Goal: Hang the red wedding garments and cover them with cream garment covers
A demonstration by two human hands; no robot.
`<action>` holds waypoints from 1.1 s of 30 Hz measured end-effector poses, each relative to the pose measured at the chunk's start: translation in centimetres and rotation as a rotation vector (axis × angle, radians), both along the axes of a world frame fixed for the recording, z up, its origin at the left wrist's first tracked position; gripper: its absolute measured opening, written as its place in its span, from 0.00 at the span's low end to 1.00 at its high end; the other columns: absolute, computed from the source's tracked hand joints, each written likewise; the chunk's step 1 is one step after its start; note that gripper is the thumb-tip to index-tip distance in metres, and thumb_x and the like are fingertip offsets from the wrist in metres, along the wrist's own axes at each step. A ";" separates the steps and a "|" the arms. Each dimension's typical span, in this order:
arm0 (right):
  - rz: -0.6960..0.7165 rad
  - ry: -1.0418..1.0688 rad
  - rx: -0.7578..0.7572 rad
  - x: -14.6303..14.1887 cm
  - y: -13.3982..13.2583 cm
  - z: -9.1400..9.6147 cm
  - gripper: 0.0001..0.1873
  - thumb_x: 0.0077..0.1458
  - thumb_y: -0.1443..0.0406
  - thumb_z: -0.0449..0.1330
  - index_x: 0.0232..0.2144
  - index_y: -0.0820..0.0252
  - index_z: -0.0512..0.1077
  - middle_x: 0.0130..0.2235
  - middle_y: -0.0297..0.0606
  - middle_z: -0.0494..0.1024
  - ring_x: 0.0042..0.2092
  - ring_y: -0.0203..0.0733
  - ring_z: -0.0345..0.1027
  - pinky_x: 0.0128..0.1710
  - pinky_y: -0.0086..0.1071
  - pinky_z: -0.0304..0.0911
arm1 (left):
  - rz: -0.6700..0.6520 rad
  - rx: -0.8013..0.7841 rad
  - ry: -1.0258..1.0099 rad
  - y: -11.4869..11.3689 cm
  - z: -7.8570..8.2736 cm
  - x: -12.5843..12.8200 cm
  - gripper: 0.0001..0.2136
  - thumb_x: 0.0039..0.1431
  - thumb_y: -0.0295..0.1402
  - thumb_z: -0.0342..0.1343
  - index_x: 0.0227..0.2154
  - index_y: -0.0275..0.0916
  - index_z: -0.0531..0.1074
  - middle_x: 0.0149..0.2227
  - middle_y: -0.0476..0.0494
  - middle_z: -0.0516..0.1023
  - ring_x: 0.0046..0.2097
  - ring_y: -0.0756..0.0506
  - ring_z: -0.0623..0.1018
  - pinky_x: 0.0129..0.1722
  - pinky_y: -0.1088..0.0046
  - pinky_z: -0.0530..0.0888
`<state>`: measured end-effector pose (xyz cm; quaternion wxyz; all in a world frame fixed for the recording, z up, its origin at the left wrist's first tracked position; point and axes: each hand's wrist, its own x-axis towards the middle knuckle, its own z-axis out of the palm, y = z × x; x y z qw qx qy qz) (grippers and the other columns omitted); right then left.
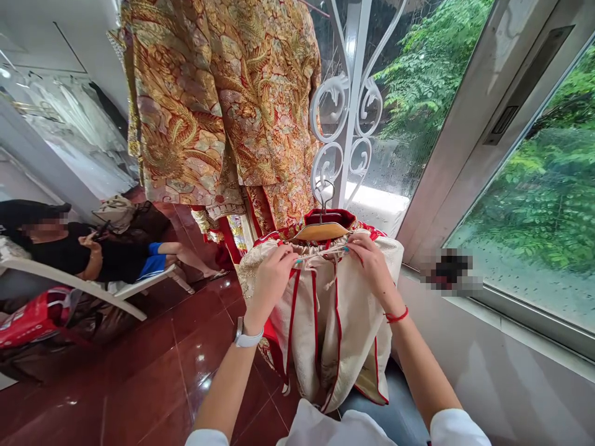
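A cream skirt-like garment [304, 334] with red piping hangs in front of me, its waist gathered. A wooden hanger [320, 231] with a metal hook sits just above the waist, with red cloth behind it. My left hand [270, 277], a white-strapped watch on its wrist, has its fingers closed on the left part of a pale drawstring [320, 254]. On the right side of the waist, my right hand [375, 267] pinches the same string. Loose string ends dangle between the hands. Parts of the waistband are hidden behind my fingers.
Gold-and-red embroidered jackets [260, 105] hang behind, beside a white scrolled metal stand [346, 105]. A window sill [499, 316] runs along the right. At left a person in black [69, 248] sits on a white chair [116, 297], near a red bag [35, 319].
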<state>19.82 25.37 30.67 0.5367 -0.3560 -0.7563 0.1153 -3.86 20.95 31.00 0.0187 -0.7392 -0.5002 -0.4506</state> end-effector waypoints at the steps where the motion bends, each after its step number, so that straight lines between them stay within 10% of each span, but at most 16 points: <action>1: 0.022 0.038 -0.038 0.1 -0.2 0.0 0.17 0.65 0.55 0.52 0.34 0.54 0.77 0.46 0.45 0.74 0.44 0.47 0.70 0.44 0.42 0.68 | -0.007 -0.025 -0.037 -0.1 0.0 0.0 0.09 0.66 0.29 0.50 0.35 0.40 0.76 0.43 0.40 0.77 0.46 0.41 0.75 0.50 0.62 0.72; 7: 0.428 0.280 -0.571 -0.8 -1.3 0.1 0.22 0.65 0.47 0.48 0.35 0.55 0.69 0.29 0.34 0.68 0.25 0.36 0.58 0.25 0.32 0.62 | -0.339 -0.347 -0.650 0.1 -0.1 0.7 0.09 0.62 0.41 0.57 0.34 0.41 0.74 0.30 0.48 0.75 0.29 0.48 0.72 0.32 0.73 0.71; 12: 0.087 0.014 -0.263 0.8 -1.2 1.0 0.18 0.63 0.49 0.54 0.32 0.56 0.69 0.29 0.35 0.70 0.29 0.38 0.60 0.29 0.32 0.57 | -0.157 -0.301 -0.390 -0.8 0.5 -0.5 0.05 0.58 0.36 0.59 0.32 0.41 0.76 0.33 0.46 0.78 0.33 0.47 0.74 0.36 0.73 0.70; 17: 0.147 -0.125 -0.202 3.2 -0.6 1.4 0.21 0.65 0.48 0.52 0.32 0.56 0.71 0.29 0.36 0.74 0.29 0.39 0.62 0.31 0.33 0.57 | -0.159 -0.282 -0.251 -1.3 0.5 -1.6 0.09 0.61 0.36 0.55 0.41 0.41 0.75 0.32 0.46 0.79 0.32 0.46 0.76 0.34 0.74 0.70; 22: -0.228 -0.273 0.029 4.1 -0.6 1.2 0.14 0.62 0.53 0.60 0.32 0.53 0.76 0.32 0.39 0.79 0.39 0.48 0.65 0.49 0.45 0.58 | 0.122 -0.170 0.120 -1.4 -0.1 -2.0 0.09 0.58 0.30 0.55 0.40 0.42 0.76 0.34 0.46 0.81 0.37 0.43 0.79 0.34 0.73 0.70; 25: -0.215 -0.173 -0.018 4.4 -2.3 0.6 0.09 0.61 0.56 0.61 0.42 0.49 0.77 0.41 0.39 0.82 0.46 0.50 0.67 0.56 0.50 0.56 | 0.100 -0.173 0.061 -2.1 -0.6 -1.9 0.10 0.58 0.32 0.54 0.42 0.42 0.75 0.39 0.44 0.81 0.39 0.43 0.80 0.36 0.71 0.73; 29: -0.112 0.271 -0.288 10.9 -6.4 -3.5 0.26 0.60 0.52 0.59 0.58 0.49 0.65 0.54 0.46 0.76 0.49 0.49 0.72 0.48 0.45 0.67 | -0.073 -0.105 -0.420 -4.3 -2.8 -1.3 0.18 0.55 0.40 0.60 0.48 0.44 0.70 0.49 0.42 0.78 0.43 0.42 0.79 0.36 0.67 0.78; 31: -0.389 0.440 -0.374 16.8 -11.4 -7.6 0.24 0.59 0.52 0.58 0.55 0.52 0.65 0.54 0.52 0.74 0.49 0.51 0.73 0.46 0.45 0.67 | -0.019 -0.056 -0.696 -5.8 -4.9 -1.1 0.15 0.53 0.39 0.62 0.44 0.47 0.70 0.46 0.47 0.78 0.41 0.43 0.79 0.35 0.65 0.78; 33: -0.983 0.406 -0.347 22.1 -19.0 -12.6 0.21 0.52 0.52 0.64 0.45 0.56 0.70 0.48 0.57 0.75 0.47 0.55 0.72 0.44 0.48 0.66 | 0.097 -0.140 -0.841 -7.0 -7.6 -1.0 0.10 0.51 0.37 0.62 0.36 0.46 0.70 0.38 0.51 0.78 0.35 0.45 0.77 0.31 0.65 0.77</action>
